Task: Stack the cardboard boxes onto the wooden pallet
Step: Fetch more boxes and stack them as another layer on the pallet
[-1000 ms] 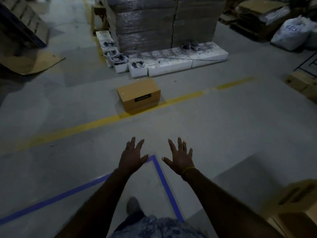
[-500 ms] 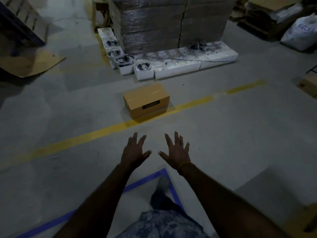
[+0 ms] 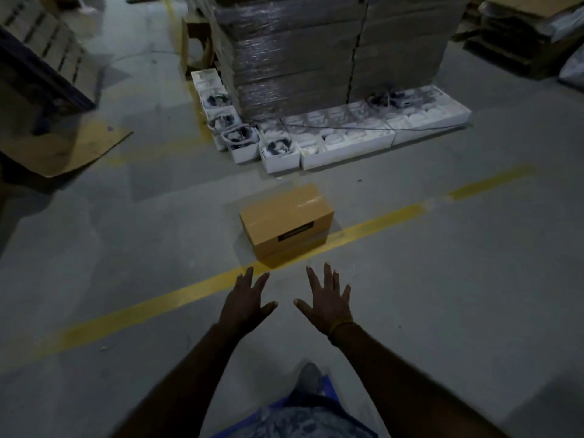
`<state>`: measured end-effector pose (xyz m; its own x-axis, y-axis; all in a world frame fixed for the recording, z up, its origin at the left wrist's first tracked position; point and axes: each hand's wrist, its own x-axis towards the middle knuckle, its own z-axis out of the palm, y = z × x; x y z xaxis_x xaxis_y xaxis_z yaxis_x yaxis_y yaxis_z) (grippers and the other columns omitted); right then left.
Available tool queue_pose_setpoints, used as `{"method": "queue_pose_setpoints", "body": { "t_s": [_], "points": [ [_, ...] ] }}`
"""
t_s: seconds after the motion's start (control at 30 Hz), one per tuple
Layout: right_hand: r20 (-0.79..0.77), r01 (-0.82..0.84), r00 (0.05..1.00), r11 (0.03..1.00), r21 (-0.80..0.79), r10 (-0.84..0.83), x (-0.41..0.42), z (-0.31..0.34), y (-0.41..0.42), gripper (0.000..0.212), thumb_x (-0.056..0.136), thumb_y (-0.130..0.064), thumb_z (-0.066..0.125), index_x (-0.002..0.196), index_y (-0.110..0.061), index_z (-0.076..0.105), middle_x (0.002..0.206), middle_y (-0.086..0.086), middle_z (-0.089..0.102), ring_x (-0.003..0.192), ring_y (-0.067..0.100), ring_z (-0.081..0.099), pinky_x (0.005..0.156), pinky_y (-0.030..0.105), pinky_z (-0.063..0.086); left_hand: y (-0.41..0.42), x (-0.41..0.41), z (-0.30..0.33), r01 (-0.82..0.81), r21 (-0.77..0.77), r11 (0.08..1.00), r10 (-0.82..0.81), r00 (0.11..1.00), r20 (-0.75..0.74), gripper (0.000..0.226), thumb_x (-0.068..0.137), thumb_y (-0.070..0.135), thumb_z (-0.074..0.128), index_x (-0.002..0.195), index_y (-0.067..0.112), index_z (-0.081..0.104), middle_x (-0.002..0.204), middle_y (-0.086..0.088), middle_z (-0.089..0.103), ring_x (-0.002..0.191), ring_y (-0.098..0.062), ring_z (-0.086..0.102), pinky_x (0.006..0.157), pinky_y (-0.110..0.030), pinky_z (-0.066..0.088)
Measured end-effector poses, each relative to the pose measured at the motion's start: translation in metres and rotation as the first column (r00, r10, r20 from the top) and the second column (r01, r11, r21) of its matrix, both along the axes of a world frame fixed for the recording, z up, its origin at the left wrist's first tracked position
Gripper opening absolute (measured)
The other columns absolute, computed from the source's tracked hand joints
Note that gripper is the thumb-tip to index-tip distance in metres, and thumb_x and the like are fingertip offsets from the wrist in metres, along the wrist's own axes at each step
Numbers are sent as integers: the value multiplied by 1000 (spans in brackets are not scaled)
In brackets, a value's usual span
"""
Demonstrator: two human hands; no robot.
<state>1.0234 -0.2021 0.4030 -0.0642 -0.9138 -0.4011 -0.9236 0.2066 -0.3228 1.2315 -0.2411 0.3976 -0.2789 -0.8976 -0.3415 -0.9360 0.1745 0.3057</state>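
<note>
A single brown cardboard box [image 3: 286, 224] with a dark label on its near side sits on the concrete floor, straddling a yellow floor line. My left hand [image 3: 246, 300] and my right hand [image 3: 327, 298] are stretched out in front of me, palms down, fingers spread, holding nothing. Both hands hover just short of the box's near side, apart from it. A yellowish band circles my right wrist. No wooden pallet is in view.
Behind the box stands a tall shrink-wrapped stack of cartons [image 3: 331, 49], ringed by white foam trays [image 3: 347, 140] with cables. A flat cardboard sheet [image 3: 66, 147] lies at left under racking. More stacked cardboard [image 3: 521, 36] is at far right. My foot [image 3: 309, 377] is on blue floor tape.
I have walked forward: the box is closer and larger in view, and my open hands have come near its front. The blue tape corner has slid under me.
</note>
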Motion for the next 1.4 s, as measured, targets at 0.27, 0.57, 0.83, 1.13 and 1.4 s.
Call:
{"method": "queue_pose_setpoints", "body": {
  "t_s": [0.27,0.57,0.83,1.13,1.4],
  "points": [
    [-26,2,1000,1000,16,-2,-20,3,-135,87,95,-68,39,158,-33,-10,163,11,-23,151,39,-9,115,66,2,-143,-24,12,21,-37,999,-22,999,-26,80,95,56,55,159,28,15,167,-10,5,152,-36,12,114,-49,33],
    [10,140,990,988,70,-142,-6,-30,-278,87,95,-68,40,157,-35,-10,163,9,-26,151,39,-10,115,67,8,-345,-16,-24,187,-8,982,-186,981,53,82,94,57,54,159,30,11,167,-10,3,151,-36,13,114,-50,34],
    [20,438,895,887,144,-445,28,-67,-433,88,95,-70,37,156,-33,-15,159,8,-34,151,37,-15,114,67,17,-544,-18,-66,424,88,901,-430,901,62,77,98,59,45,159,30,8,167,-10,-2,152,-35,8,115,-50,31],
    [4,547,829,811,210,-560,38,-146,-566,85,94,-72,31,154,-38,-17,154,6,-43,149,35,-22,116,66,13,-685,-56,-167,522,127,843,-530,848,34,77,96,63,43,158,33,8,167,-7,-4,153,-33,6,116,-48,30],
    [9,597,786,764,242,-618,31,-321,-623,85,91,-78,25,139,-44,-36,149,2,-51,149,36,-23,115,67,17,-734,-72,-334,564,124,816,-570,821,18,83,85,76,17,158,35,15,167,-5,0,152,-35,12,112,-52,33]
  ]
}}
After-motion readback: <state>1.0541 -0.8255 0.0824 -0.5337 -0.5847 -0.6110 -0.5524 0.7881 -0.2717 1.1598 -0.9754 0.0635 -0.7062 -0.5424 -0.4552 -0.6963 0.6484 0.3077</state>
